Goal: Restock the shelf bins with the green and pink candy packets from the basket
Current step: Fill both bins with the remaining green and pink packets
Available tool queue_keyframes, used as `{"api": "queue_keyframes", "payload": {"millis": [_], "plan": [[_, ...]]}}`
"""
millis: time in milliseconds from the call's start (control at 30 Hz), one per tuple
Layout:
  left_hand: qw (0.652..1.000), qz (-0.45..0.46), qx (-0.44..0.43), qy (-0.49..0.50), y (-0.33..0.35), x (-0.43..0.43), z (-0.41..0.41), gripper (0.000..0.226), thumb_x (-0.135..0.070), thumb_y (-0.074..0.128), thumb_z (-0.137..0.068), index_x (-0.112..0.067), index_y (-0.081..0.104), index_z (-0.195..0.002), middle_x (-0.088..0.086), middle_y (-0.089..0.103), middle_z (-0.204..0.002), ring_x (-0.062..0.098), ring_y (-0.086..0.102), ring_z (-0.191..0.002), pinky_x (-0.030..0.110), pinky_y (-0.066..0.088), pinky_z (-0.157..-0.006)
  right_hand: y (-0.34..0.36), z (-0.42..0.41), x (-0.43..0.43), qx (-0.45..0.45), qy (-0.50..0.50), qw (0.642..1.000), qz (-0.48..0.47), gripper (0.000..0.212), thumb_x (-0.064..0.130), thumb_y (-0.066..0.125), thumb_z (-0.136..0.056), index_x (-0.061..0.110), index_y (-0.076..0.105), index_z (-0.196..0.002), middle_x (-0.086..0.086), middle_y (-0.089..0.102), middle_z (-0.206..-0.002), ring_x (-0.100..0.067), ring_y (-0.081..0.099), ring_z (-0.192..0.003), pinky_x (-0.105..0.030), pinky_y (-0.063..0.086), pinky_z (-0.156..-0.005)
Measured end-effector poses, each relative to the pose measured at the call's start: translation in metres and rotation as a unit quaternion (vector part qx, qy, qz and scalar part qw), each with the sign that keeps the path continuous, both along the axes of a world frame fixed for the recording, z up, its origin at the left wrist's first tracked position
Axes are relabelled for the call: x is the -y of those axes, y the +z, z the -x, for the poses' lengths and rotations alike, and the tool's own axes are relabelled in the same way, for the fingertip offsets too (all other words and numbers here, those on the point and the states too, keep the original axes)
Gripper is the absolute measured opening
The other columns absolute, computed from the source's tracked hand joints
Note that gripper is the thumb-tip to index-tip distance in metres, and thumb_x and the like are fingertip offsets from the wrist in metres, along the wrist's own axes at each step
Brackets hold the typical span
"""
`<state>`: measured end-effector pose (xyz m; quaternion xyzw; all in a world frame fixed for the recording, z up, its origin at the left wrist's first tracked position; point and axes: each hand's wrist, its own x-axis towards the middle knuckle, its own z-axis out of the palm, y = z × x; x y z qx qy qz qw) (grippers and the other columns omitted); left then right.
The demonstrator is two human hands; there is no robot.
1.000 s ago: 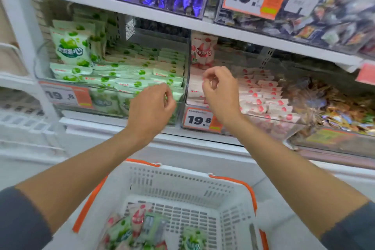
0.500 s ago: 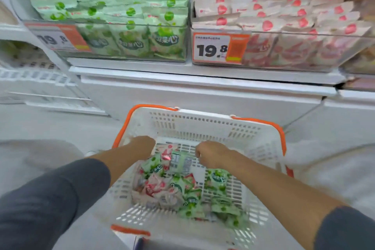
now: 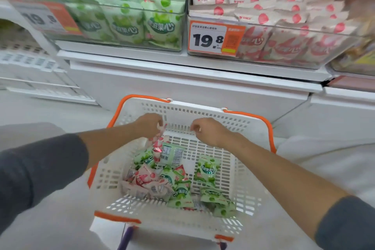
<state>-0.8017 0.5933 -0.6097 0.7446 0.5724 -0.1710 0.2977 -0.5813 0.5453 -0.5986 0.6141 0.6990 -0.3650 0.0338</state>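
A white basket [image 3: 239, 122] with orange handles sits low in front of me, holding several green candy packets [image 3: 207, 170] and pink candy packets [image 3: 142, 180]. My left hand [image 3: 149, 126] is above the basket's far left side and pinches a pink packet [image 3: 157, 144] that dangles from its fingers. Over the far right side, my right hand [image 3: 207, 131] has its fingers curled, and I see no packet in it. On the shelf above, the green bin [image 3: 125, 16] is at the left and the pink bin [image 3: 284, 26] at the right.
Orange price tags reading 19.8 [image 3: 215, 38] hang on the fronts of both clear bins. A white shelf ledge [image 3: 182, 63] juts out over the basket. More white wire shelving [image 3: 30, 67] stands at the left.
Both hands came down from the bins into the basket. They have since risen a little; the left lifted a pink packet out of the pile, the right came up off the green packets.
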Motion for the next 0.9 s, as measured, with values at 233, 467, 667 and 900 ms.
{"api": "queue_keyframes", "payload": {"millis": [233, 467, 667, 900], "plan": [[0.912, 0.076, 0.328, 0.236, 0.130, -0.016, -0.014, 0.027, 0.009, 0.061, -0.086, -0.008, 0.062, -0.106, 0.014, 0.066, -0.096, 0.019, 0.064, -0.077, 0.024, 0.056, -0.066, 0.068, 0.020, -0.014, -0.135, 0.011, 0.990, -0.050, 0.091, 0.041, 0.084, -0.065, 0.031, 0.035, -0.141, 0.002, 0.050, -0.134, -0.019, 0.049, -0.121, -0.036, 0.042, -0.103], [0.886, -0.042, 0.421, 0.189, 0.157, -0.024, -0.029, 0.030, 0.012, 0.058, -0.086, -0.012, 0.068, -0.103, -0.008, 0.065, -0.062, 0.009, 0.056, -0.055, 0.019, 0.047, -0.056, 0.105, 0.002, -0.026, -0.302, -0.147, 0.942, -0.030, 0.034, 0.010, 0.078, -0.079, 0.015, 0.063, -0.109, -0.005, 0.066, -0.104, -0.013, 0.061, -0.088, -0.022, 0.050, -0.077], [0.846, -0.181, 0.455, 0.211, 0.164, -0.032, -0.038, 0.023, -0.035, 0.072, -0.085, -0.014, 0.069, -0.093, -0.002, 0.070, -0.083, 0.012, 0.066, -0.074, 0.030, 0.054, -0.062, 0.121, 0.005, -0.032, -0.387, -0.175, 0.904, -0.050, 0.010, 0.009, 0.066, -0.090, 0.011, 0.068, -0.100, -0.012, 0.070, -0.098, -0.016, 0.066, -0.081, -0.028, 0.056, -0.078], [0.832, -0.275, 0.449, 0.176, 0.161, -0.027, -0.047, 0.040, -0.053, 0.063, -0.087, -0.023, 0.058, -0.060, -0.004, 0.049, -0.052, 0.008, 0.040, -0.049, 0.026, 0.034, -0.051, 0.149, 0.005, -0.034, -0.441, -0.232, 0.861, -0.097, 0.020, 0.008, 0.062, -0.093, 0.010, 0.067, -0.112, -0.006, 0.073, -0.101, -0.011, 0.068, -0.087, -0.021, 0.052, -0.078]]}}
